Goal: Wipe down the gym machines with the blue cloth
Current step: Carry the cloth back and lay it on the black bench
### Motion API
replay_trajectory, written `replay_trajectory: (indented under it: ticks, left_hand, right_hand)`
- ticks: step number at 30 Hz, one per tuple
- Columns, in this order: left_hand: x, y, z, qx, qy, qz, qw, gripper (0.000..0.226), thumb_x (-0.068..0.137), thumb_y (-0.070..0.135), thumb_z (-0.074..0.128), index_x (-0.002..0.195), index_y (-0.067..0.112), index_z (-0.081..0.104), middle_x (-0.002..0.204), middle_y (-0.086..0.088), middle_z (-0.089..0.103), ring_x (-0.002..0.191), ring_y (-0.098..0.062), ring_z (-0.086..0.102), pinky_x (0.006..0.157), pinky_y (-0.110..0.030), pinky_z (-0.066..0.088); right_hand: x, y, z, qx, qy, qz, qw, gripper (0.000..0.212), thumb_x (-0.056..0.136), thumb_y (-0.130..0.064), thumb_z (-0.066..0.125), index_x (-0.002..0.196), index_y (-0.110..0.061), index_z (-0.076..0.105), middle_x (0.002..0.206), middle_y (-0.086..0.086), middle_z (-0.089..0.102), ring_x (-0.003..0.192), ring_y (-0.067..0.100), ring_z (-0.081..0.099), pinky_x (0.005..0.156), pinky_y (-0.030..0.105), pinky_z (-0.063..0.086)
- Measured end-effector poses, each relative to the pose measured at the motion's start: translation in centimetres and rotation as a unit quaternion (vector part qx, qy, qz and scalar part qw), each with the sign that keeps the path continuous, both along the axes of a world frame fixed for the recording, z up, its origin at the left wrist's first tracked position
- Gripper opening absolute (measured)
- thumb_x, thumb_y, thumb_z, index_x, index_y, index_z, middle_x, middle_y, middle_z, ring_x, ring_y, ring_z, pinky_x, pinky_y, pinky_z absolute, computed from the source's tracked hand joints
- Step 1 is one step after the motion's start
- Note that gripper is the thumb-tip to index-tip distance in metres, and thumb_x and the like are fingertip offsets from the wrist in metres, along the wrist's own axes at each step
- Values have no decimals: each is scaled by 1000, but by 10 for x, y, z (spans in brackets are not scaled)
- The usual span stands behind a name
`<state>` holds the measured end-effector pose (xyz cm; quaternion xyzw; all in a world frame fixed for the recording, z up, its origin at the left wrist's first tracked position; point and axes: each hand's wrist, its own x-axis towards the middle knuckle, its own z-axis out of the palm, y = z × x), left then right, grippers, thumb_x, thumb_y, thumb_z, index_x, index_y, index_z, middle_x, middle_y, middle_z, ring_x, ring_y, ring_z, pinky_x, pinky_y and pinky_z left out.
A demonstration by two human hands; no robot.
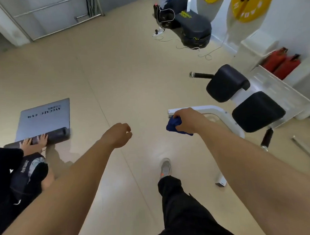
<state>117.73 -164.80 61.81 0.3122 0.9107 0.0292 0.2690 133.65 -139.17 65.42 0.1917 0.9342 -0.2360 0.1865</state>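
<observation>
My right hand [186, 120] grips the bunched blue cloth [174, 126] against the near end of a white frame bar [211, 109] of a gym machine. That machine has two black pads [226, 83] [257, 111] and black handles on its right. My left hand [120, 135] hangs in the air over the floor with its fingers curled and holds nothing. Both my forearms stretch forward from the bottom of the view.
Another person crouches at the left, both hands on a half-rolled grey mat [45, 120]. A black padded bench [194, 28] with cables stands at the back, beside white machines with yellow plates [250, 1]. Red extinguishers [281, 62] sit at the right. My foot [165, 168] steps on beige floor.
</observation>
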Motion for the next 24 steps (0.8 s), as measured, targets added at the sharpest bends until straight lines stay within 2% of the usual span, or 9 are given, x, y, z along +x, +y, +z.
replay_trajectory:
  ticks: [2,4,6,10,14,18,21,24]
  left_hand:
    - [-59,41,1,-6,3,-5,1000,37,98,36,46,129,19,56,130,-5,56,117,-24,54,97,-41,47]
    - [-113,80,12,-11,1,-14,1000,37,99,35,45,130,19,56,131,-5,56,117,-24,54,96,-39,46]
    - [-166,123,24,-4,6,-26,1000,37,99,34,45,130,18,56,131,-5,57,117,-24,55,95,-38,46]
    - [-268,205,41,31,7,-47,998,36,98,35,44,128,19,58,129,-4,56,115,-23,55,94,-36,46]
    - [-366,276,35,23,9,-81,996,36,95,37,44,125,22,58,128,-3,56,116,-22,54,97,-39,46]
    - [-475,356,26,22,9,-121,992,36,95,35,45,125,21,59,129,-3,58,117,-23,55,95,-37,47]
    - [-564,416,21,37,-5,-131,991,33,95,34,47,121,19,61,128,-3,60,116,-25,57,97,-37,47]
    - [-643,477,22,37,-24,-137,990,29,94,33,50,117,19,62,124,-4,64,112,-25,59,96,-35,48]
  right_hand:
    - [-53,41,-2,4,2,-21,1000,18,76,-13,56,84,-29,58,77,-4,57,77,22,59,62,27,47]
    - [-107,81,2,-1,0,-31,1000,28,77,-15,58,103,-25,62,89,-2,62,83,22,62,67,30,51]
    - [-159,122,11,2,12,-47,999,32,77,-18,60,108,-25,63,98,-2,65,86,21,62,73,34,55]
    - [-256,192,34,-7,30,-66,997,27,80,-17,58,106,-23,63,99,-1,65,90,22,62,76,35,55]
    - [-341,253,33,-13,37,-88,995,26,77,-16,58,102,-23,64,98,-2,66,90,22,64,77,39,58]
    - [-431,319,24,-4,19,-132,991,25,75,-15,56,98,-23,64,92,-3,66,84,22,64,69,36,59]
    - [-498,367,24,10,19,-174,985,25,76,-17,58,98,-26,64,92,-4,65,85,21,63,60,28,49]
    - [-560,410,30,8,27,-211,977,24,76,-19,60,99,-28,62,90,-7,63,86,20,61,59,26,44]
